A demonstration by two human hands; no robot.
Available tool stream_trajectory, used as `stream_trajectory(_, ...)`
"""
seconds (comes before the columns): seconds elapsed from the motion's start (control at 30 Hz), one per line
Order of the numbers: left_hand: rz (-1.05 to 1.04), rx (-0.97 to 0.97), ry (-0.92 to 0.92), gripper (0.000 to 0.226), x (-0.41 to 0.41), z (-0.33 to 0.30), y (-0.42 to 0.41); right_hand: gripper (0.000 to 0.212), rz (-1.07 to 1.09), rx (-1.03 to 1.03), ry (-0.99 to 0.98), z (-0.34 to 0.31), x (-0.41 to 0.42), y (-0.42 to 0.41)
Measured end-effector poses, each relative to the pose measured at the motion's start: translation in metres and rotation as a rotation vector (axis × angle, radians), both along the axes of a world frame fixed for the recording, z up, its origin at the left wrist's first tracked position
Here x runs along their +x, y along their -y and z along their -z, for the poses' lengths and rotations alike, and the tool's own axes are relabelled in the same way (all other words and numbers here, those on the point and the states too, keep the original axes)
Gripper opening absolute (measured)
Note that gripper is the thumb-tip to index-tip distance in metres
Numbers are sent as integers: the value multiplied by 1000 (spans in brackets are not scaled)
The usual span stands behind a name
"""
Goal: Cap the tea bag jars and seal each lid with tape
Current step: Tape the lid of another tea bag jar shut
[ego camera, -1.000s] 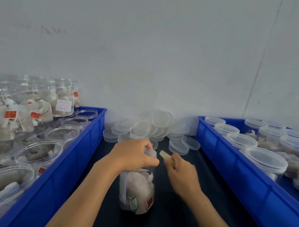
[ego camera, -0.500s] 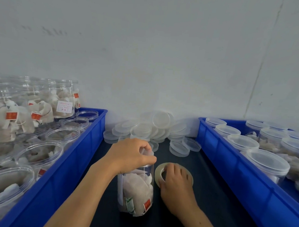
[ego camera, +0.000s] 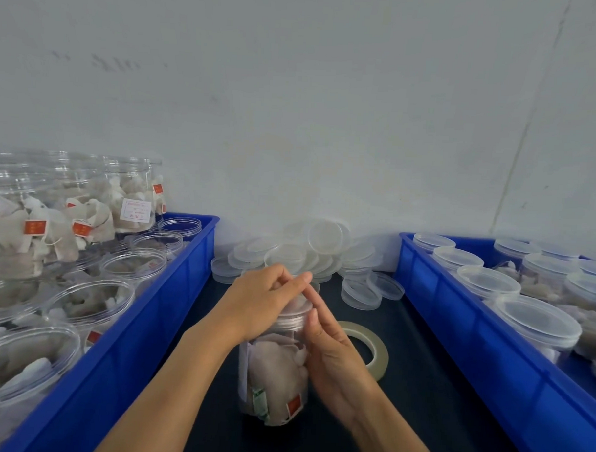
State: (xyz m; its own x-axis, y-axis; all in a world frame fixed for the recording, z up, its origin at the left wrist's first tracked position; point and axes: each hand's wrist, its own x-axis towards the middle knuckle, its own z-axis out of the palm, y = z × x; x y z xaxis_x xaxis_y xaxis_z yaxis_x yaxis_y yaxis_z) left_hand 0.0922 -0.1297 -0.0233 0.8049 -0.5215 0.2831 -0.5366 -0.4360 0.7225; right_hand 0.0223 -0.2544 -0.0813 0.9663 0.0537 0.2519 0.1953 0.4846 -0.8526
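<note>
blue bins [ego camera: 170, 309] flank dark aisle [ego camera: 429, 385]

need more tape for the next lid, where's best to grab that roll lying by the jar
Take the tape roll by its far right rim, coming from above: it lies flat on the dark table with its open centre up, so a thumb can hook inside. Its near left edge sits behind the right hand.

Left of my grip, a blue crate [ego camera: 170, 309]. Right of it, a second blue crate [ego camera: 455, 338]. Dark tabletop [ego camera: 430, 378] under and between. Pale wall [ego camera: 295, 106] rises beyond, faint smudges up left.
</note>
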Motion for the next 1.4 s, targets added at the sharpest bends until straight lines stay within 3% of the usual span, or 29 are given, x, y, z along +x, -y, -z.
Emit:
stream_trajectory(0.13, -46, 49, 57, 44, 2, 3, 3, 39, 56, -13, -27, 3, 4, 4)
stream_trajectory(0.23, -103, 72, 99, 40, 1, 6, 9, 46, 106, -186, 15, 4, 0, 2)
stream_trajectory(0.33, -225, -16, 104, 32, -1, 8, 14, 88, 119, -429, 65, 5, -4, -1)
stream_trajectory(0.43, -258, -339, -167, 33, -5, 12, 16, 111, 157, -473, 14, 8, -5, -2)
stream_trajectory(0.5, -108, -562, -455, 54, -11, 18, 9, 115, 221, -468, -34, 7, -5, 0)
stream_trajectory(0.53, -50, -552, -516, 66, -14, 24, 2, 119, 248, -467, -63, 8, -5, 1)
stream_trajectory(0.6, -3, -398, -487, 69, -18, 40, -13, 124, 283, -458, -120, 8, -7, 4)
stream_trajectory(0.8, 23, -281, -445, 55, -28, 55, -25, 98, 346, -562, -212, -5, -11, 6)
stream_trajectory(1.1, 99, -456, -336, 32, -68, -13, 47, 96, 569, -696, -95, -84, -51, 57)
stream_trajectory(1.3, 263, -566, -309, 48, -112, -53, 138, 86, 827, -847, 16, -135, -113, 138)
stream_trajectory(1.4, 357, -581, -356, 50, -132, -57, 181, 90, 1008, -966, -36, -142, -143, 173)
